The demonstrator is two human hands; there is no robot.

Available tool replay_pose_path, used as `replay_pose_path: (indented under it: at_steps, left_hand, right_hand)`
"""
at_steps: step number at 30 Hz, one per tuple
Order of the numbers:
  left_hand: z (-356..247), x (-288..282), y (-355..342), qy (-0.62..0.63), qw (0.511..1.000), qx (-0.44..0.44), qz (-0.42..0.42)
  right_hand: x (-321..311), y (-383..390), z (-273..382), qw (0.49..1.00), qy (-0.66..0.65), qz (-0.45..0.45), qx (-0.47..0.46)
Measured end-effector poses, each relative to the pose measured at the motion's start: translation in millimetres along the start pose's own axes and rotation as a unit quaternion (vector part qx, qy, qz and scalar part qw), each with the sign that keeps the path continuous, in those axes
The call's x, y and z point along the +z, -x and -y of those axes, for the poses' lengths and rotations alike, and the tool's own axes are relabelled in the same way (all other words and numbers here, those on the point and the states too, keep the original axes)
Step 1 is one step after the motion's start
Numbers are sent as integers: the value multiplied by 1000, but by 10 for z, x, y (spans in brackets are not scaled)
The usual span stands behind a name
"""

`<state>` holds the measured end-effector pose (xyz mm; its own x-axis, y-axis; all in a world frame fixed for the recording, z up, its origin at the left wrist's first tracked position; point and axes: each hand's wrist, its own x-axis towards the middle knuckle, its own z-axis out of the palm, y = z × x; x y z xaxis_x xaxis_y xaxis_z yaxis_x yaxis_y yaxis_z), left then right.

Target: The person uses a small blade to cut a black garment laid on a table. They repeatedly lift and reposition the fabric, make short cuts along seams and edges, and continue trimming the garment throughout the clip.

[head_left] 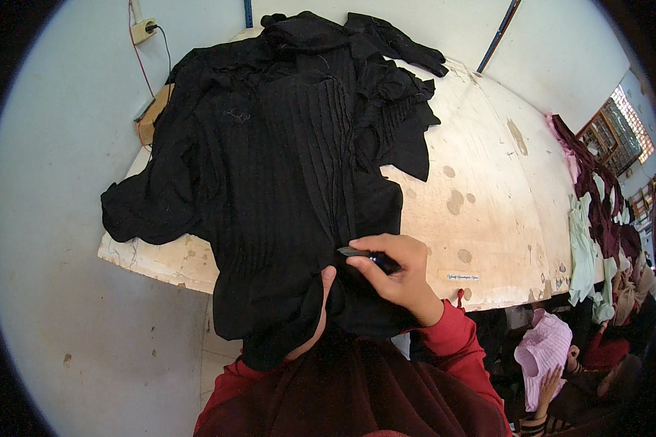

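A black pleated garment (270, 167) is spread over the table, its near end hanging past the front edge toward me. Under that near part lies most of my left hand (322, 309). Its thumb is on top, pinching the cloth against the hidden fingers. My right hand (397, 266) is closed around small thread snips (353, 253), whose grey pointed tip faces left, just above the cloth. The tip is close to the left thumb, near the lower end of the pleats. Whether the blades touch any thread is too small to tell.
More black cloth (397, 44) is heaped at the back of the pale wooden table (488, 197). A wall socket with a plug (146, 29) is at far left. Mint green cloth (582, 247) drapes over the right edge. Lower right, another person's hand (550, 386) holds a pink garment (543, 349).
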<state>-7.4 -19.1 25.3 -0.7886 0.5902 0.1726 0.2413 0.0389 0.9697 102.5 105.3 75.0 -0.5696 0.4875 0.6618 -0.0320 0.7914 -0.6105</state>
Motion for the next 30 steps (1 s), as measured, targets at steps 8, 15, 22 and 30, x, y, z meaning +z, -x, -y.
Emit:
replay_pose_path:
  at_steps: [8, 15, 22, 30]
  left_hand:
    - [-17, -84, -31, -80, 981, 107, 141]
    - [12, -177, -62, 38, 903, 258, 341]
    - [115, -15, -12, 412, 861, -198, 222]
    - [-29, -50, -45, 473, 824, -241, 201]
  right_hand:
    - [47, -72, 265, 982, -60, 177, -22]
    - [132, 125, -42, 996, -50, 80, 4]
    - [276, 339, 4, 985, -138, 94, 37]
    - [-48, 145, 139, 994, -39, 59, 84]
